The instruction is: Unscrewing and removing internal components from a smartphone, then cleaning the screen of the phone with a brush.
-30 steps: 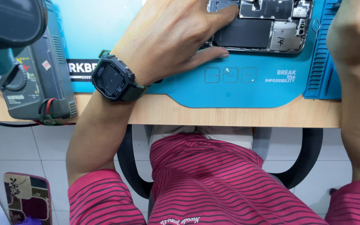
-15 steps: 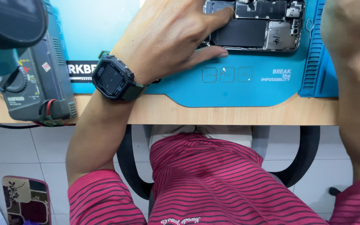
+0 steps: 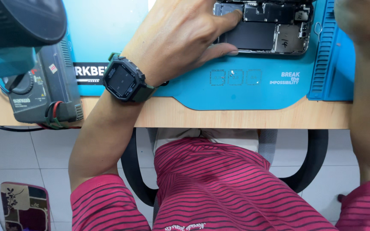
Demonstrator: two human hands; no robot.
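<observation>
Smartphone, opened, with dark rectangular battery and silver shielding plates exposed [image 3: 270, 34], lies flat at the top edge of the view on the blue silicone repair mat [image 3: 202, 85], its upper part cut off by the frame. The left hand [image 3: 180, 34] rests on the phone's left side: one finger is extended with its tip on the upper left corner of the internals, and the thumb lies along the lower left edge of the case, so the left grip is a loose pinch bracing the phone rather than a closed fist. The left wrist carries a dark green square digital wristwatch [image 3: 124, 80], face up, positioned over the mat's lower edge. The right hand [image 3: 360, 19] enters at the upper right corner above the ribbed blue side section of the mat [image 3: 328, 51]; its fingers are outside the frame, so the state of the right grip cannot be determined. Three small square recesses [image 3: 235, 77] are moulded into the mat just below the phone. The mat lies on a light wooden tabletop [image 3: 236, 115]. At the left edge, a grey handheld multimeter with rotary dial and red and black leads [image 3: 43, 92] rests on the tabletop, partly under a dark rounded object [image 3: 18, 21] close to the camera. Below the tabletop, a red-and-black striped shirt [image 3: 219, 188] and a black chair frame [image 3: 313, 167] are visible over white floor tiles.
</observation>
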